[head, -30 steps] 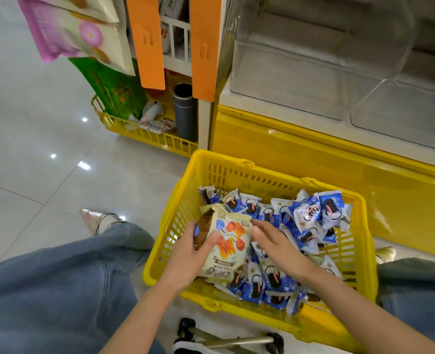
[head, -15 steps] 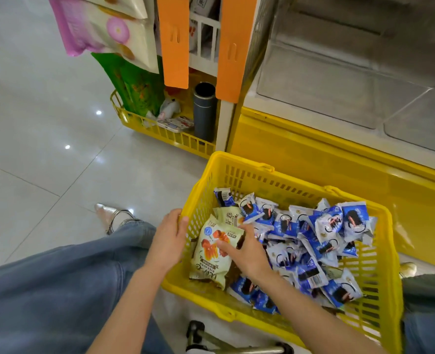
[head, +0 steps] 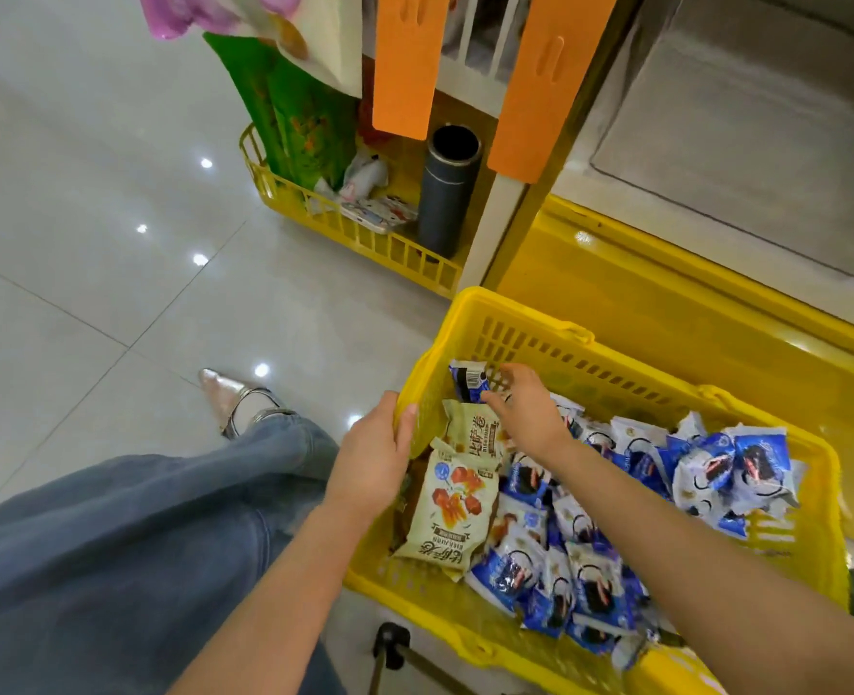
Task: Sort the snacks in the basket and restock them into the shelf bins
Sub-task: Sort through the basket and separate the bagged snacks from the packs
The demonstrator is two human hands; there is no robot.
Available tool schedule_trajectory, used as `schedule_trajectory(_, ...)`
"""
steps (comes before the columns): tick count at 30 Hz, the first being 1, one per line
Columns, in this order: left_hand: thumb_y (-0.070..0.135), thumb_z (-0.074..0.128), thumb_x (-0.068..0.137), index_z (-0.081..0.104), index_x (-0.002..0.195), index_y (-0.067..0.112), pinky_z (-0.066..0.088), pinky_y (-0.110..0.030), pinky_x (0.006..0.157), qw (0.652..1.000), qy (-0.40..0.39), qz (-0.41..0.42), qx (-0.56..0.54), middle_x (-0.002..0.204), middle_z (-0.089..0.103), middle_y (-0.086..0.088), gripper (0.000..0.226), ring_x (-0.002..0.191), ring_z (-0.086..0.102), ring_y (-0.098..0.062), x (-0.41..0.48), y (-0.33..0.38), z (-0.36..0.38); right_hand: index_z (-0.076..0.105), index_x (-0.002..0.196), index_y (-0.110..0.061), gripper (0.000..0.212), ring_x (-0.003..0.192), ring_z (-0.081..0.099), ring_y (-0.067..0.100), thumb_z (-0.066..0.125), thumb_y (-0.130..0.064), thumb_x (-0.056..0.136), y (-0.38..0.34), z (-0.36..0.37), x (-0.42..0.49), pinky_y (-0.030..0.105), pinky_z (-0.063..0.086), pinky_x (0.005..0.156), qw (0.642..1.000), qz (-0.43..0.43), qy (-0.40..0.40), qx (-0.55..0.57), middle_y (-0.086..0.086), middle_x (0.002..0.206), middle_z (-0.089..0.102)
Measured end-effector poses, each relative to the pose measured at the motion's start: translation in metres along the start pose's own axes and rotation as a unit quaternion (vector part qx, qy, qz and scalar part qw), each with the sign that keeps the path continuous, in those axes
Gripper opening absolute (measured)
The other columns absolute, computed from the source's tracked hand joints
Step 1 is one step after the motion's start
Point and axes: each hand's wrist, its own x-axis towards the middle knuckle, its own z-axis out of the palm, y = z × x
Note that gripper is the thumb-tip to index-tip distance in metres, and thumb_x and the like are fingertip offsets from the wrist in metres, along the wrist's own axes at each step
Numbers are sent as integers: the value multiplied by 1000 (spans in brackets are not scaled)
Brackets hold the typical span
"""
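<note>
Right hand (head: pixel 525 413) moved off beige packet (head: pixel 457 509) toward corner blue packet (head: pixel 467 381), grip loose, empty; left hand (head: pixel 374 456) curled on basket (head: pixel 515 307) rim; packets likely light, slippery, so pinch seal edge.

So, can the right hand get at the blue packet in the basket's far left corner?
Probably yes: the right hand is right beside that blue packet, which stands exposed against the basket wall.
</note>
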Motion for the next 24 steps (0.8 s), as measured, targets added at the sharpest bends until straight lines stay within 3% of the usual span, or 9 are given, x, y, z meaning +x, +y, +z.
schedule_trajectory(4, 41, 30, 98, 42, 93, 22, 28, -17, 48, 1000, 4, 2, 8, 67, 50, 6, 23, 60, 51, -9, 0, 2, -1, 41, 132, -4, 45, 126, 42, 31, 56, -21, 93, -8, 12, 38, 39, 34, 103, 999, 28, -24, -27, 16, 138, 41)
schedule_trajectory(9, 40, 31, 98, 47, 105, 17, 43, -31, 57, 1000, -5, 4, 5, 77, 58, -4, 29, 67, 57, -19, 3, 5, -3, 36, 138, -4, 51, 128, 39, 32, 55, -21, 93, -3, 38, 43, 38, 33, 104, 997, 40, -28, -63, 17, 141, 32)
schedule_trajectory(14, 39, 31, 98, 47, 103, 16, 43, -33, 58, 1000, -2, 16, -4, 74, 55, -2, 29, 65, 55, -19, 4, 7, -4, 43, 130, -4, 46, 121, 43, 31, 55, -28, 93, 0, 46, 47, 39, 38, 97, 992, 43, 12, -117, 16, 133, 41)
schedule_trajectory(17, 41, 30, 98, 48, 107, 18, 47, -36, 62, 1000, -3, 12, -8, 79, 59, -2, 30, 68, 58, -18, 4, 7, -4, 45, 124, -4, 39, 114, 52, 33, 56, -25, 93, -4, 48, 50, 40, 43, 86, 996, 76, 16, -48, 17, 127, 52)
schedule_trajectory(20, 42, 29, 98, 48, 107, 20, 48, -36, 63, 1000, 2, 11, -13, 81, 60, -2, 31, 70, 59, -17, 4, 6, -4, 48, 126, -6, 39, 109, 56, 34, 56, -25, 93, -6, 47, 55, 40, 45, 84, 996, 87, 28, -19, 19, 120, 60)
schedule_trajectory(24, 41, 30, 98, 46, 101, 20, 42, -31, 56, 1000, 1, 15, -5, 76, 58, -3, 26, 65, 56, -18, 4, 4, -2, 65, 99, -8, 20, 90, 63, 32, 58, -25, 91, -7, 39, 55, 32, 44, 68, 998, 42, 30, -30, 15, 97, 69)
